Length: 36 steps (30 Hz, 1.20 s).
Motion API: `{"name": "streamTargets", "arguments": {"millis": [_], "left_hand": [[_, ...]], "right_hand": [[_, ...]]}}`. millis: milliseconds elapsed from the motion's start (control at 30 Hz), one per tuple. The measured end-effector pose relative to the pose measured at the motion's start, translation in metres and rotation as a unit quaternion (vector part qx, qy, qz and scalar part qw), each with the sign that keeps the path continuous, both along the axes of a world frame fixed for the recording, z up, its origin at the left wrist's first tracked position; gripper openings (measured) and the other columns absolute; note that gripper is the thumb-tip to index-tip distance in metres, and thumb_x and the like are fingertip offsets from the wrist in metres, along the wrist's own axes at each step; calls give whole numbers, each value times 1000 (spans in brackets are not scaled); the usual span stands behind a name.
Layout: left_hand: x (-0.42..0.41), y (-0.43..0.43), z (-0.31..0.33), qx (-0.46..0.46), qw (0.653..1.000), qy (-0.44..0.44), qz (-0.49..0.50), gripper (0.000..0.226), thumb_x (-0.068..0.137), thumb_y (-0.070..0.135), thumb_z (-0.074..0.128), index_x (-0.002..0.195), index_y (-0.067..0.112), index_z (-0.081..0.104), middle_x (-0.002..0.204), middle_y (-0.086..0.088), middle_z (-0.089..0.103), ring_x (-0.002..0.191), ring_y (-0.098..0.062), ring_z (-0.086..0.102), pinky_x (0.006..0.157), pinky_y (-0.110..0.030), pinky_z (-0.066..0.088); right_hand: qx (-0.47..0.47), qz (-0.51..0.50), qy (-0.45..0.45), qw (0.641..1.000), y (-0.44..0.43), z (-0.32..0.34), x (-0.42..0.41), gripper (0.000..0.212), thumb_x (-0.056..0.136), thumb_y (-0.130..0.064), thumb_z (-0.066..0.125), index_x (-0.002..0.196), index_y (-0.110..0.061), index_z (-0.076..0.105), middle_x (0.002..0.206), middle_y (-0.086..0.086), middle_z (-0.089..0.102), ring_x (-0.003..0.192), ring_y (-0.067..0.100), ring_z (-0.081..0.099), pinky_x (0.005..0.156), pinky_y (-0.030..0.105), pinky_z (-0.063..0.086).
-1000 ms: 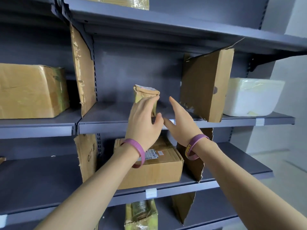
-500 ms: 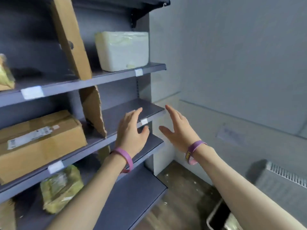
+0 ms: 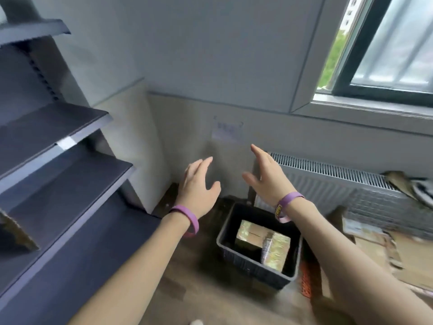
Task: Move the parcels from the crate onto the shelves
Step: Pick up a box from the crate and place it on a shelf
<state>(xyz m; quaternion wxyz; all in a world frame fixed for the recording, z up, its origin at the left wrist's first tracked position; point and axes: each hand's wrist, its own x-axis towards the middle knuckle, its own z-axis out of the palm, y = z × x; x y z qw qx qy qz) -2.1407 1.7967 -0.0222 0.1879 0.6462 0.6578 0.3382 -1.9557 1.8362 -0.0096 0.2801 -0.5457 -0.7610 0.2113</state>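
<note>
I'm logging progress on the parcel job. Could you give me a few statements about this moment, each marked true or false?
1. The crate holds a taped parcel. True.
2. The right hand grips a parcel. False: it is open and holds nothing.
3. The crate stands on a shelf. False: it stands on the floor beside the shelves.
4. The left hand holds nothing. True.
</note>
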Motion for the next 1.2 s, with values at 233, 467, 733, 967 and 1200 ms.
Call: {"name": "streamTargets", "arguments": {"millis": [233,467,733,967,1200], "left_hand": [[64,83,-42,-69,994,-7,-87,57,90,27,53,143,30,32,148,6,31,139,-15,22,115,-38,23],[98,189,-99,-154,976,-26,-152,57,91,25,51,144,29,31,148,5,31,139,-17,22,115,-41,23],[121,278,-151,-223,958,-14,-177,54,90,23,51,142,27,36,145,3,35,136,-18,28,114,-39,25],[132,312,-223,-277,952,-11,-132,52,91,18,51,140,25,40,144,-1,39,134,-21,34,111,-35,28],[171,296,-332,-336,935,7,-115,50,91,17,49,140,26,40,143,1,41,133,-19,36,110,-34,31]], "right_hand": [[-56,-86,-5,995,45,-46,65,69,91,-24,58,150,-12,23,155,5,29,144,22,23,117,41,21],[-130,-158,-47,978,116,-102,103,68,93,-24,57,150,-10,22,155,8,28,145,21,21,119,37,17],[-200,-197,-48,959,180,-160,125,67,94,-26,55,150,-12,22,155,5,27,145,18,19,119,38,17],[-273,-207,-43,939,207,-237,159,65,96,-27,52,151,-14,20,156,3,24,146,18,15,119,34,15],[-355,-189,-79,912,208,-350,196,63,95,-22,50,150,-14,21,156,10,23,146,24,14,117,35,15]]}}
